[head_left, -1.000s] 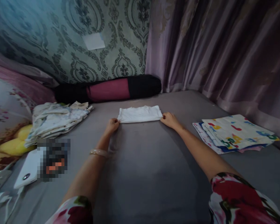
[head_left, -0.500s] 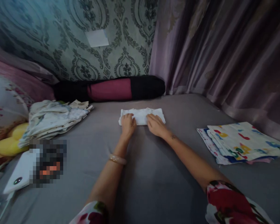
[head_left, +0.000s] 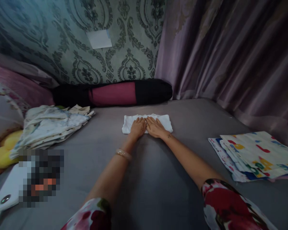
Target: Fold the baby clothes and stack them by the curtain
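A white folded cloth (head_left: 167,123) lies as a long, flat strip on the grey bed sheet (head_left: 163,166). On its middle rests my left hand (head_left: 138,127), palm down with fingers stretched out. My right hand (head_left: 155,126) lies flat beside it, also open, and the fingertips of both hands nearly meet. Parts of the cloth's middle and near edge are hidden under the hands. Both of its ends show past the hands.
To the left are a heap of pale cloths (head_left: 55,123), a yellow plush thing (head_left: 4,151) and a white phone (head_left: 14,185). A stack of printed cloths (head_left: 259,155) lies at right. A black and maroon long bag (head_left: 112,93) runs along the wall.
My two hands have moved inward over the cloth until they lie side by side. Their fingers are now flatter. The view has shifted slightly.
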A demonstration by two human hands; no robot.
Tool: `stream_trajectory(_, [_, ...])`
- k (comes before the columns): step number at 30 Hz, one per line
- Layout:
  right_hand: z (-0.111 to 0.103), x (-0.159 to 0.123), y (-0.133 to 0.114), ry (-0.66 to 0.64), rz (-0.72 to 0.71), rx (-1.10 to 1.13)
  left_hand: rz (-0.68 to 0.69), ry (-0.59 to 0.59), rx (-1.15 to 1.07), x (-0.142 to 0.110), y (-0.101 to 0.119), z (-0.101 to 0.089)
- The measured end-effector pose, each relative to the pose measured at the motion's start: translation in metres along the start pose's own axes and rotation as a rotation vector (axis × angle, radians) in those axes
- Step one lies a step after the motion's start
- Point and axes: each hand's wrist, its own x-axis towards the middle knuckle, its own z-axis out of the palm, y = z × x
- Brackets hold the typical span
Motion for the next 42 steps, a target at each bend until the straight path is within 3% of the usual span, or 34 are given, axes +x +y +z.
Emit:
stream_trajectory(9, [0.003,0.013,0.016,0.028,0.081,0.01,-0.071,-0.06,0.048,0.006,-0.013,-0.008])
stream_trajectory(19, [0.0,0.0,0.027,0.061,0.173,-0.043,-0.129,-0.014,0.101,-0.008,-0.042,-0.013])
stream_trajectory(30, [-0.001,-0.021,0.054,0.098,0.309,-0.046,-0.168,0.067,0.017,-0.015,-0.068,-0.004])
stream_trajectory(42, [-0.002,-0.038,0.07,0.123,0.375,-0.014,-0.166,0.007,-0.041,-0.038,-0.084,-0.019])
